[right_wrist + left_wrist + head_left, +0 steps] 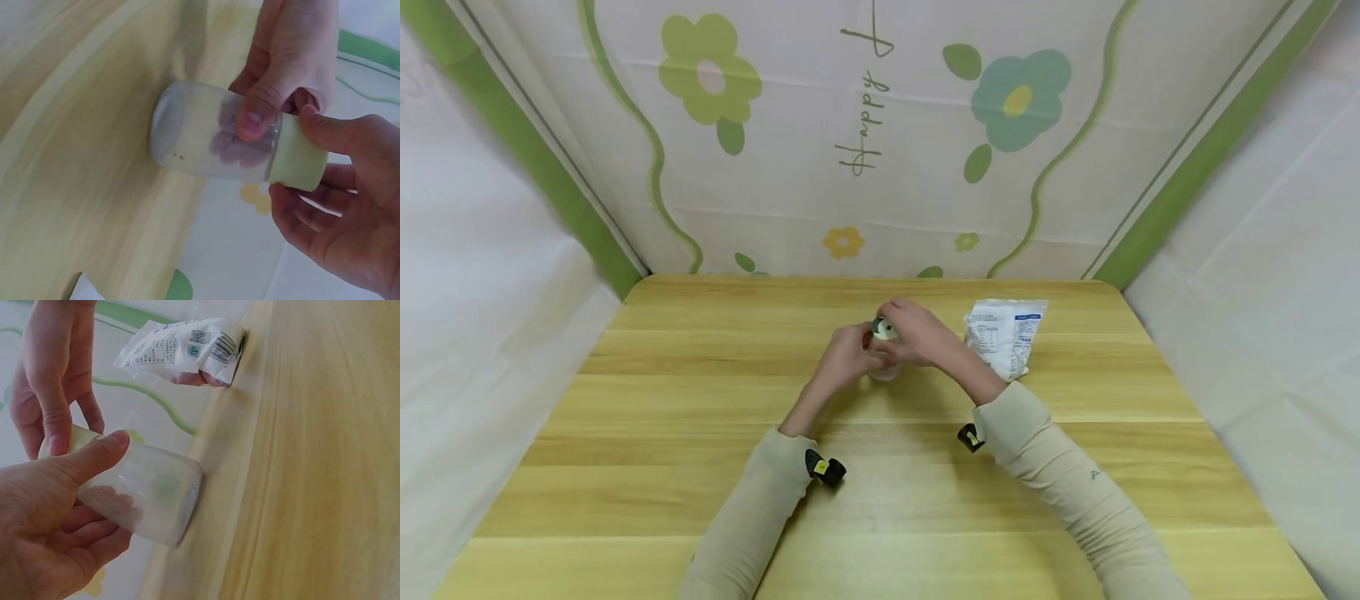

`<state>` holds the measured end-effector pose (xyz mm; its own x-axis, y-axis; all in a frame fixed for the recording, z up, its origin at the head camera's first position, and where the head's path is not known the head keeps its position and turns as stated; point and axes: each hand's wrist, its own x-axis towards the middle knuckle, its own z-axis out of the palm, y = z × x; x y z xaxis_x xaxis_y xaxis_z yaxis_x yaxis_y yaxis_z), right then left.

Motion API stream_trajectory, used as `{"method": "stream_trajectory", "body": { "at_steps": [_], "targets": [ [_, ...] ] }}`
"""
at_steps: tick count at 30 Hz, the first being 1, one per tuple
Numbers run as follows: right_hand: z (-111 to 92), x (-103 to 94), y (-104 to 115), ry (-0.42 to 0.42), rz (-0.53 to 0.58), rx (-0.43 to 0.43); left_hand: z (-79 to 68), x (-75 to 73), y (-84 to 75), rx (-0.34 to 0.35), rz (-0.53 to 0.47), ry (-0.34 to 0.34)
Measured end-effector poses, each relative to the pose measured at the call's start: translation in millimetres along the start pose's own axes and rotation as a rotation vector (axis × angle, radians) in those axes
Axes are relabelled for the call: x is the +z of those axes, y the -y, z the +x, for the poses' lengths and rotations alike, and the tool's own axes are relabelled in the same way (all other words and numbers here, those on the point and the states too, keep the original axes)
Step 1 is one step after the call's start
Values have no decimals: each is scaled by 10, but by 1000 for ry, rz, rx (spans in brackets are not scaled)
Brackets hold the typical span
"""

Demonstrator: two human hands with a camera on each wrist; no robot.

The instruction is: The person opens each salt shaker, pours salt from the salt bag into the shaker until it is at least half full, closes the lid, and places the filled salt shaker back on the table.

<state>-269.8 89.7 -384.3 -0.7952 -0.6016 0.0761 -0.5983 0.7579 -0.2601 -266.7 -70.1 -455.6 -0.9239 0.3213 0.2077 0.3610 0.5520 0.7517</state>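
White cloth [805, 208], printed with flowers, leaves and the sideways word "Happy", hangs beyond the bottle [194, 140], and plainer pale cloth rises well to the left and right of it, with green bands [520, 158] at the corners. Under the bottle spreads a wooden counter [647, 467], its grain running from left to right. The bottle is upright towards the counter's far edge, translucent, with a pinkish-purple, petal-shaped patch on its side and a pale yellow-green lid [299, 155] at its top. From the bottle's left, the person's left hand [846, 354] grasps its body, thumb laid on the side just below the lid and fingers curled round. From the bottle's right, the right hand [917, 333] grasps the lid between thumb and fingers. To the right of the bottle, apart from it, a white printed packet [1006, 333] rests on the counter; the left wrist view shows a barcode on it. Nearer the person than the bottle, beige sleeves [1060, 475] cover the forearms, with a small black device [833, 475] beside each cuff
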Motion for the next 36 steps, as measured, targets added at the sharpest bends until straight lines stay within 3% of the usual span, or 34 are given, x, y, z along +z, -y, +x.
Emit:
{"method": "stream_trajectory", "body": {
  "at_steps": [7, 11, 16, 22, 28, 36],
  "targets": [
    [29, -69, -69, 78, 16, -146, 13, 6, 5, 25, 28, -7],
    [10, -118, -71, 111, 18, -110, 15, 4, 0, 13, 27, 3],
    [-14, -134, -68, 91, 16, -56, 11, 13, -3, 8, 27, 5],
    [7, -112, -54, 79, -15, -95, -1, 6, -18, 25, -2, 5],
    [9, -128, -49, 91, 11, -119, 4, 0, -35, 7, -16, 6],
    [18, -177, -77, 124, 61, -214, -2, 0, -13, -7, 3, 4]
  ]
}}
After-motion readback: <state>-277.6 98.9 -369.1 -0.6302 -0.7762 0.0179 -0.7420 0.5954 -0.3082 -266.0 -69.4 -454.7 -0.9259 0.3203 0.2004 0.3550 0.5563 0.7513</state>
